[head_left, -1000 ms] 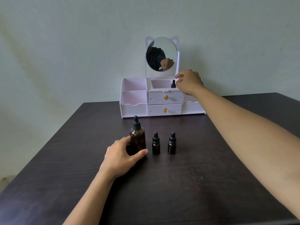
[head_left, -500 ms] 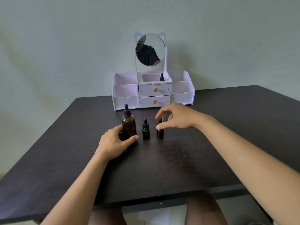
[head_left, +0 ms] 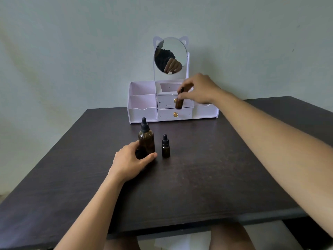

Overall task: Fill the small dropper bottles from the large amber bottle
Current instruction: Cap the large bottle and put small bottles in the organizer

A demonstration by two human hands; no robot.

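While the right hand (head_left: 200, 89) pinches one small dropper bottle (head_left: 179, 101) by its cap, upright, aloft before the white organizer (head_left: 142, 102), the large amber bottle (head_left: 146, 139) stands upright on the table (head_left: 216, 168), its base gripped by the left hand (head_left: 131, 162). A second dropper bottle (head_left: 165, 147) stands just beside it, untouched.

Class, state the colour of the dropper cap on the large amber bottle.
Black; the dropper cap shows best in the head view.

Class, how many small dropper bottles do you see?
2. One small bottle stands beside the large amber bottle; the right hand holds the other small bottle before the organizer. It may hide more.
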